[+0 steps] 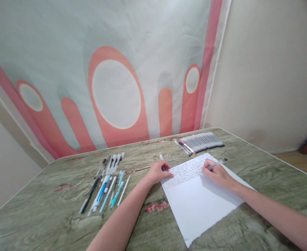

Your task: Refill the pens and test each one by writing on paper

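Observation:
A sheet of white paper (203, 205) lies at a slant on the table, its upper part covered with rows of small handwriting and its bottom edge torn and uneven. My right hand (216, 174) is closed round a clear pen (219, 162) with a dark end, its tip down at the written lines. On the paper's upper left edge rests my left hand (158, 172), thumb stretched over the sheet and apart from the loosely bent fingers. Just behind that hand pokes out the end of a whitish pen-like stick (161, 157); the remainder is hidden.
A neat row of clear pens with dark ends (203, 142) lies at the back right. Several assorted pens and markers (103, 193) are spread left of my left arm, with more clear pens (114, 163) behind them. The wood-patterned table (51, 209) meets a printed wall hanging (153, 69).

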The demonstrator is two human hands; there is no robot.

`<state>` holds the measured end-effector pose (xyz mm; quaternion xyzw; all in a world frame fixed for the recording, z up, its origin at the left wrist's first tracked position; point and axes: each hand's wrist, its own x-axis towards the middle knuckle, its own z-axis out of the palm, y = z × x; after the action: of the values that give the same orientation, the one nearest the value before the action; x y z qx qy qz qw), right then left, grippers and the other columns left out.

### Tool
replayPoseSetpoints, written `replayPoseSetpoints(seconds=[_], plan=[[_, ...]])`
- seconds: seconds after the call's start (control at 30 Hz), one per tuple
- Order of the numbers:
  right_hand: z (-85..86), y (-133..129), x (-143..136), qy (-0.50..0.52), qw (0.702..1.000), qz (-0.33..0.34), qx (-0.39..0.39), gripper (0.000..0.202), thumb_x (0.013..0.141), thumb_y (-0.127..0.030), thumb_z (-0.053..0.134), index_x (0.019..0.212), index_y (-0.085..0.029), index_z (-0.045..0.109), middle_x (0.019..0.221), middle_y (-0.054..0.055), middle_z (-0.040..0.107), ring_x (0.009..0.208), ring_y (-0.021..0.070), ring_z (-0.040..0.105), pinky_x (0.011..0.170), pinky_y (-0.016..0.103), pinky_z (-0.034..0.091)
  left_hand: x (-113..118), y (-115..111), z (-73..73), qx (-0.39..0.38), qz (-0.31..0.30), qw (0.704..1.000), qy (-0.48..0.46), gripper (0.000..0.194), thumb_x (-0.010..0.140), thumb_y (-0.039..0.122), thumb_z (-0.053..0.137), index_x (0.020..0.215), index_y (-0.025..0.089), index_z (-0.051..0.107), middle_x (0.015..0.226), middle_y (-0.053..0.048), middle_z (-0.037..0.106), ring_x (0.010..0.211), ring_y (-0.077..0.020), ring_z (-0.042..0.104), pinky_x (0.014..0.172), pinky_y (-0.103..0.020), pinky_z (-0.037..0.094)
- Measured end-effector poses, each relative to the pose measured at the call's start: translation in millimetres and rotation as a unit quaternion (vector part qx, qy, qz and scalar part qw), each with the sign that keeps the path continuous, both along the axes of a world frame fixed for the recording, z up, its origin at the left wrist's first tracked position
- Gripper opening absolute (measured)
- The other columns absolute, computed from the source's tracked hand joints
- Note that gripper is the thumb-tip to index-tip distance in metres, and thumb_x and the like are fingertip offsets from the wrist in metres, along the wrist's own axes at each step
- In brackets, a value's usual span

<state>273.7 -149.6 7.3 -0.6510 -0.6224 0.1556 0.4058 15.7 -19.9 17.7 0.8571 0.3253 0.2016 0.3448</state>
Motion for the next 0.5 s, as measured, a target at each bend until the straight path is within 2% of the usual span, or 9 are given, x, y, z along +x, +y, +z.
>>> replayPoseSetpoints(seconds=[0.5], plan=[[-1.4, 0.5, 1.5, -0.001, 1.000, -0.004, 0.003, 0.016, 0.073, -0.028, 0.045, 0.059, -0.021, 0.043, 0.054, -0.003, 0.046, 0.055, 0.0134, 0.045, 0.053, 0.025, 0.035, 0.8, -0.4, 1.0, 0.000, 0.002, 1.000, -0.002, 0.036, 0.051, 0.042, 0.071, 0.074, 0.016, 0.061, 0.071, -0.001, 0.059, 0.065, -0.0127, 0.050, 0.059, -0.022, 0.038]])
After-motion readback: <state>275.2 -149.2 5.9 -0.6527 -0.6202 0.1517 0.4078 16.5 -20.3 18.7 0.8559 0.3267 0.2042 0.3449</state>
